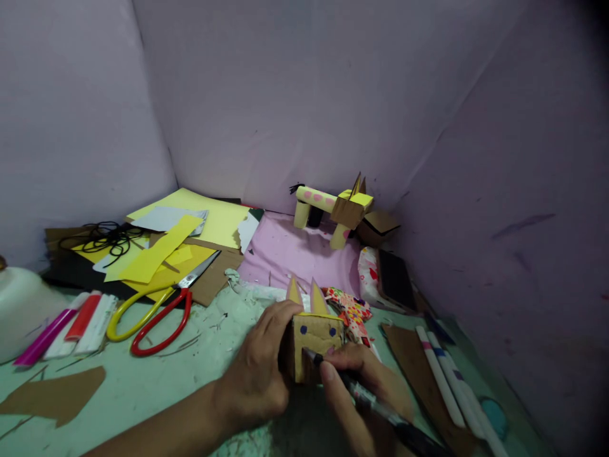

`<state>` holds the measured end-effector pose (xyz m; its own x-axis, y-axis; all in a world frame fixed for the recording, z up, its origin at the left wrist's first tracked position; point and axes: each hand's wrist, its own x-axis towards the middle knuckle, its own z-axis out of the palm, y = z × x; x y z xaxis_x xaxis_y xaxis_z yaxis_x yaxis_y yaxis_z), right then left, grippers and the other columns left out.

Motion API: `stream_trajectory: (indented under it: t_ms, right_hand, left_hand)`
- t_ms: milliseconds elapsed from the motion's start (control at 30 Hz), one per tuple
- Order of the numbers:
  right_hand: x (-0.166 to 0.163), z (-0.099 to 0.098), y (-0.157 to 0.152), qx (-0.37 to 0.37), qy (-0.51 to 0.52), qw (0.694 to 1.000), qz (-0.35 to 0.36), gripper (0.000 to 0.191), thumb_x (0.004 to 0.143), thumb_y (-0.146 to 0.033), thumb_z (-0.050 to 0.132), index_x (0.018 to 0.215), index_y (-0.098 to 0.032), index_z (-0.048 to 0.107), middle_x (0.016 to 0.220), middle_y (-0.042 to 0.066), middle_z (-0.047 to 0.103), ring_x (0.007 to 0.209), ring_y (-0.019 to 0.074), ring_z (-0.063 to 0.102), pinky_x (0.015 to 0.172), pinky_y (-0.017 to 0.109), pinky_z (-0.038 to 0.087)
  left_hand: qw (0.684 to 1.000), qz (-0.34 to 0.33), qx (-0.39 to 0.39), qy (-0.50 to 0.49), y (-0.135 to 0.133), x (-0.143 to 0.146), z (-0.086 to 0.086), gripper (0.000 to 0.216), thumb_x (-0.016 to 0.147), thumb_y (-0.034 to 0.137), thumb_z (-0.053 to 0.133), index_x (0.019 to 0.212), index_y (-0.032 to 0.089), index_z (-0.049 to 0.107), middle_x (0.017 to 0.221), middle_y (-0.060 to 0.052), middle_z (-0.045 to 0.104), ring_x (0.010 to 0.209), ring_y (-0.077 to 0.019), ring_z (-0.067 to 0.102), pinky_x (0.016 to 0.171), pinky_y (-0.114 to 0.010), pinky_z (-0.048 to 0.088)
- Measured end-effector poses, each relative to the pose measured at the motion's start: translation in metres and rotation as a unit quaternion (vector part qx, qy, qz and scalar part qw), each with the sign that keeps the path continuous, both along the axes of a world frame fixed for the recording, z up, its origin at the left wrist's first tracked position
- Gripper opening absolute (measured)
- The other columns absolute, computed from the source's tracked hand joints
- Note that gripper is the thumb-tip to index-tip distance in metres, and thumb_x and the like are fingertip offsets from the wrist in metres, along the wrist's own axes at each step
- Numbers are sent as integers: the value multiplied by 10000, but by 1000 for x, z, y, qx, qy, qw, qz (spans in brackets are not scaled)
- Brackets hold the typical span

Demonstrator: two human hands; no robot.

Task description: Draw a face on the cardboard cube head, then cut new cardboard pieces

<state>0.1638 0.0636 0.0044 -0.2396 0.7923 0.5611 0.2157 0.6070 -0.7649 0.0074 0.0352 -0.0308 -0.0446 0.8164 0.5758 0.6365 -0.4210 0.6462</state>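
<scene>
My left hand (259, 374) grips a small cardboard box head (318, 339) from its left side; the box has two pointed ears and two blue dots on its front. My right hand (361, 393) holds a black marker (375, 403) with its tip touching the lower front of the box. Both hands rest low on the pale green table (143, 387), near its front edge.
Red-and-yellow scissors (157, 311) lie left, beside yellow paper sheets (190, 235), cardboard scraps (57, 397) and markers (61, 327). A finished cardboard animal (333, 209) stands at the back on pink cloth. White pens (447, 381) and patterned paper (352, 311) lie right. Lilac walls enclose the corner.
</scene>
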Motion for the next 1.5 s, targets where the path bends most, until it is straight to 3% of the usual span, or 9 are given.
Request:
stream_trajectory:
  t_ms: [300, 567, 900, 1200, 1500]
  right_hand:
    - [-3, 6, -1, 5, 1, 1000, -8, 121, 786, -226, 646, 665, -228, 657, 591, -19, 658, 501, 141, 604, 490, 222, 450]
    - [3, -1, -2, -8, -2, 999, -44, 128, 819, -267, 645, 694, -235, 649, 633, -11, 680, 530, 146, 622, 499, 222, 458]
    - [-2, 5, -3, 11, 21, 999, 24, 104, 788, -192, 645, 697, -240, 651, 574, -57, 629, 471, 98, 563, 478, 188, 427]
    - [-3, 6, -2, 35, 7, 999, 1, 101, 761, -176, 647, 681, -234, 666, 577, -29, 647, 474, 121, 583, 471, 200, 468]
    - [-3, 6, -2, 20, 22, 1000, -3, 118, 773, -198, 652, 659, -230, 645, 561, -46, 615, 452, 101, 547, 455, 191, 420]
  left_hand:
    - [1000, 0, 1, -3, -2, 0, 1, 647, 731, 101, 544, 1335, 214, 342, 1252, -128, 544, 1175, -289, 552, 1009, -457, 481]
    - [1000, 3, -22, -9, -2, 0, 1, 618, 778, 94, 551, 1339, 232, 332, 1277, -119, 518, 1207, -280, 517, 1050, -450, 442]
    - [1000, -10, -9, -25, 0, -1, -3, 707, 696, 90, 560, 1354, 226, 339, 1284, -118, 519, 1192, -293, 519, 1016, -464, 451]
    - [1000, -13, 0, -24, 0, -1, -4, 695, 709, 101, 552, 1360, 220, 339, 1285, -127, 514, 1205, -301, 512, 1028, -485, 444]
    - [1000, -11, -13, -24, -1, -1, -1, 728, 673, 42, 557, 1347, 217, 345, 1272, -131, 520, 1189, -308, 521, 1014, -486, 458]
